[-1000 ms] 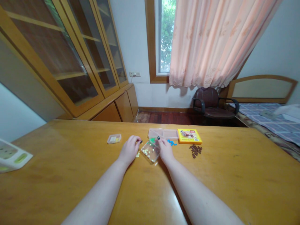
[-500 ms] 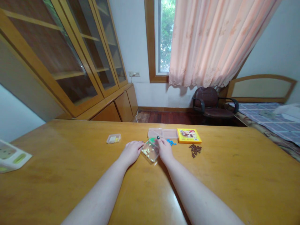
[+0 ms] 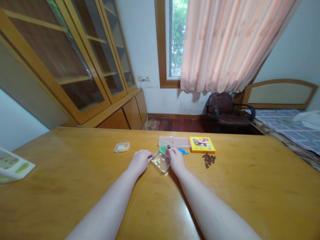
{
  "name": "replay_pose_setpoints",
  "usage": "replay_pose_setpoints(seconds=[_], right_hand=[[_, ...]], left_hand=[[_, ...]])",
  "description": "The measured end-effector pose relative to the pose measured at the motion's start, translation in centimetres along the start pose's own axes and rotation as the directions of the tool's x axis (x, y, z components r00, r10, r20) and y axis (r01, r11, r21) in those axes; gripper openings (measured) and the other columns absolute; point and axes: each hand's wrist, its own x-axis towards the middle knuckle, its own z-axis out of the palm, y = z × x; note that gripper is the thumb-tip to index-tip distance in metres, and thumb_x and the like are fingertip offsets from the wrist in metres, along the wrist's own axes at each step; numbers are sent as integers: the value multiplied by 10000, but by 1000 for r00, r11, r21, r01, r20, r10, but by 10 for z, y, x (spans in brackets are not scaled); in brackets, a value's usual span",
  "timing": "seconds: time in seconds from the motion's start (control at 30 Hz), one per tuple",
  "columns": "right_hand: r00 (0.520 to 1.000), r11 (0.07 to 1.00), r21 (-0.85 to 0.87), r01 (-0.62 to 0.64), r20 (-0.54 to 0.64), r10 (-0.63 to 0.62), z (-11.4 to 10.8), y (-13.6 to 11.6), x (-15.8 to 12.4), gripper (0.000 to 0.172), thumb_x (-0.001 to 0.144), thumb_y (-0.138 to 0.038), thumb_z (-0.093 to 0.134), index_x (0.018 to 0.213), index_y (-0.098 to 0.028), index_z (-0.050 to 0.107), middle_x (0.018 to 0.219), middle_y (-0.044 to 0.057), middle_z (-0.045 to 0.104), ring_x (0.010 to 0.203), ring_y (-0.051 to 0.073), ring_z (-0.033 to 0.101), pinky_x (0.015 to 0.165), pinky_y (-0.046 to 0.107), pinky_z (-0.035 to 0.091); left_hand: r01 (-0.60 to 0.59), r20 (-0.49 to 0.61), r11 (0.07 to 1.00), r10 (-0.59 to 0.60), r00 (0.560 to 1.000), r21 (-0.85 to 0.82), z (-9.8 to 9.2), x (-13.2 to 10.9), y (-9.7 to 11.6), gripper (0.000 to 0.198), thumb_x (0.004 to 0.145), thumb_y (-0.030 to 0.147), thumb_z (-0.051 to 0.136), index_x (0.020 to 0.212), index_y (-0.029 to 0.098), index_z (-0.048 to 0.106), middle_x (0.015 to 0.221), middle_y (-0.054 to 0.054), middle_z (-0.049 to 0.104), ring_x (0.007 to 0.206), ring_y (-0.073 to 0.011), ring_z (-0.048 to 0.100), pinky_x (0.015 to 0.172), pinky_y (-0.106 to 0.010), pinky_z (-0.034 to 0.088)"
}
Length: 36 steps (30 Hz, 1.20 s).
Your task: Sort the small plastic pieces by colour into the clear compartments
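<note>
A clear plastic box (image 3: 160, 161) with several pale yellow pieces in it stands tilted to the camera near the middle of the wooden table. My right hand (image 3: 175, 159) grips its right edge, thumb on top. At the box's left side lies my left hand (image 3: 141, 160), its fingers bent and close together near the table; whether they hold anything is hidden. Green pieces (image 3: 163, 149) lie just behind the box, and blue pieces (image 3: 183, 152) show beyond my right hand. Farther right is a pile of brown pieces (image 3: 208, 160).
Behind the hands lies an open clear case (image 3: 182, 142), beside a yellow box (image 3: 202, 144). A small clear box (image 3: 121, 147) stands to the left. A white holder (image 3: 15, 166) is at the left edge. Past the table is a chair (image 3: 222, 106).
</note>
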Motion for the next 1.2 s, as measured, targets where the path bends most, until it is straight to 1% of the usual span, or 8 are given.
replay_pose_setpoints(seconds=[0.17,0.33,0.47,0.7,0.93,1.2], right_hand=[[1000,1000,-4,8,5,-8,0,-1,0,315,770,-455,493,739,-186,656,735,18,648,697,177,557,624,265,408],[999,999,-42,11,34,-10,-1,-4,0,307,774,-430,486,729,-178,656,711,17,631,691,177,548,610,261,398],[999,999,-48,10,40,-8,-1,-4,0,329,782,-446,477,742,-177,662,715,21,641,701,180,557,620,263,403],[999,1000,-27,-4,36,5,0,-3,0,344,771,-475,496,732,-180,667,718,27,658,698,180,562,628,268,408],[999,999,-31,-8,36,9,-1,-6,-1,361,762,-504,507,738,-183,673,723,29,665,698,184,567,621,271,411],[998,999,-32,-21,55,23,-1,-8,-2,363,764,-499,495,737,-179,664,739,30,658,699,184,569,611,268,412]], left_hand=[[37,-2,999,-37,999,-12,1,0,-1,170,823,217,521,842,237,689,859,-38,683,843,-183,585,786,-291,402],[21,-15,1000,-21,1000,21,5,0,-3,172,834,223,501,838,228,673,857,-36,681,839,-190,588,773,-291,405],[25,-24,999,-24,999,36,7,0,-5,170,836,222,493,830,231,662,853,-32,678,835,-194,588,768,-295,408],[60,-20,997,-59,998,41,6,-1,-5,166,837,215,489,835,226,655,869,-42,671,835,-193,584,771,-299,409],[122,-27,992,-122,992,21,4,0,-2,120,817,221,523,792,215,641,844,-41,664,834,-199,577,755,-303,410],[119,-34,993,-119,992,-4,2,-1,1,92,801,237,547,790,200,630,837,-43,656,824,-199,570,743,-299,408]])
